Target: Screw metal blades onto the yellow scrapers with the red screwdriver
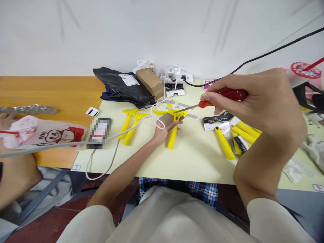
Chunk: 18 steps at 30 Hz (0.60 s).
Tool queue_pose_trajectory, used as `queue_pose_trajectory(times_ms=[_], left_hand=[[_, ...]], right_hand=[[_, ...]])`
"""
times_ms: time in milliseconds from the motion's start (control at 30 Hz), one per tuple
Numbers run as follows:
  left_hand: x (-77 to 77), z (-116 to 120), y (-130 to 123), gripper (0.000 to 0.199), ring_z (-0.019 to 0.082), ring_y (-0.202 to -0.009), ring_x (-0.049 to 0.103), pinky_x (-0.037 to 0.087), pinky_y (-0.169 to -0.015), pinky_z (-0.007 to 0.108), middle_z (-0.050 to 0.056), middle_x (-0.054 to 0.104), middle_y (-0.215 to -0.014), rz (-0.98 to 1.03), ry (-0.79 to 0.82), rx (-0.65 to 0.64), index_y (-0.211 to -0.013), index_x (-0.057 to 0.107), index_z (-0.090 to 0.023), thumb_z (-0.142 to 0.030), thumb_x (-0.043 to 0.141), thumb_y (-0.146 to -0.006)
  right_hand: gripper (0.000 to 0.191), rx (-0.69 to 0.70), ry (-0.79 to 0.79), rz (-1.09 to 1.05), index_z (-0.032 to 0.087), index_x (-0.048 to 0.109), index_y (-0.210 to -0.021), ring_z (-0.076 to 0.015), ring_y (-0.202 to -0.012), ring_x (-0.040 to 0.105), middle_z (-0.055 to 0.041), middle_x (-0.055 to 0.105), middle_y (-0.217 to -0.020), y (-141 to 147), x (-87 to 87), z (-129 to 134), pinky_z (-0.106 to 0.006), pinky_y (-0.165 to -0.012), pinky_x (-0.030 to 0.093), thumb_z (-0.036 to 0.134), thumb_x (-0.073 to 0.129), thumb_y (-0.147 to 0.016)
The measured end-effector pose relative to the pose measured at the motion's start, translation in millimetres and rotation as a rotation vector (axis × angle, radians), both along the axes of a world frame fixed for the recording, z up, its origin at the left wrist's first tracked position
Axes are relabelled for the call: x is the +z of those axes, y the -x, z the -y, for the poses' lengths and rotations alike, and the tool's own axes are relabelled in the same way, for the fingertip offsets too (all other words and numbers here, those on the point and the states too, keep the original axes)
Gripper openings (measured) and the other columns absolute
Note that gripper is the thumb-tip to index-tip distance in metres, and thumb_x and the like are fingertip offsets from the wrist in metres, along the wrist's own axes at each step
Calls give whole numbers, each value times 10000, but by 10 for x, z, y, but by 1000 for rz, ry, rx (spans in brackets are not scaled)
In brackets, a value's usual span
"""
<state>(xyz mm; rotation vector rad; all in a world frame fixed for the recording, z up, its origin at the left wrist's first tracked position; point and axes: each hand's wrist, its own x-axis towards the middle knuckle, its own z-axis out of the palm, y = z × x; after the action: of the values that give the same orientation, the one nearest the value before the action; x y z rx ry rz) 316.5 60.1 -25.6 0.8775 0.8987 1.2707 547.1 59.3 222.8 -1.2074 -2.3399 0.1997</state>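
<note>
My right hand [263,98] is closed around the red handle of a screwdriver [188,108]. Its metal shaft slants down to the left, and the tip meets the head of a yellow scraper-like tool [172,136]. My left hand [163,132] grips this tool near its head from the left side; some of its fingers show beyond the handle. Just left lie more yellow tools [131,130] of the same shape. Thin metal blades [186,105] are scattered around the tool head. A white cable [152,113] loops in front of the left hand.
Yellow handles [225,145] and black-and-white packaging [215,122] lie on the right. A black plastic parcel [118,86], a cardboard box [150,82] and a power strip [186,76] stand along the wall. A phone [100,132] is at left, near a co-worker's arm [19,177] and a drink bag [58,133].
</note>
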Motion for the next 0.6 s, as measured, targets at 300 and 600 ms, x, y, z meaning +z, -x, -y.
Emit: queue_pose_trajectory(times_ms=[300, 600], left_hand=[[-19, -14, 16, 432, 351, -1118, 838, 704, -734, 374, 107, 830, -1264, 4, -48, 57, -1186, 800, -228, -431, 963, -841], [-11, -15, 12, 445, 348, -1125, 830, 669, -710, 360, 114, 831, -1289, -4, -61, 91, -1183, 797, -224, -434, 966, -829]], right_hand=[[320, -45, -26, -10, 386, 839, -1008, -294, -566, 695, -10, 761, -662, -49, 8, -1, -504, -631, 535, 565, 591, -1102], [303, -59, -18, -32, 355, 856, -1042, -307, -595, 722, -31, 766, -685, -94, -2, -14, -518, -642, 554, 537, 622, -1102]])
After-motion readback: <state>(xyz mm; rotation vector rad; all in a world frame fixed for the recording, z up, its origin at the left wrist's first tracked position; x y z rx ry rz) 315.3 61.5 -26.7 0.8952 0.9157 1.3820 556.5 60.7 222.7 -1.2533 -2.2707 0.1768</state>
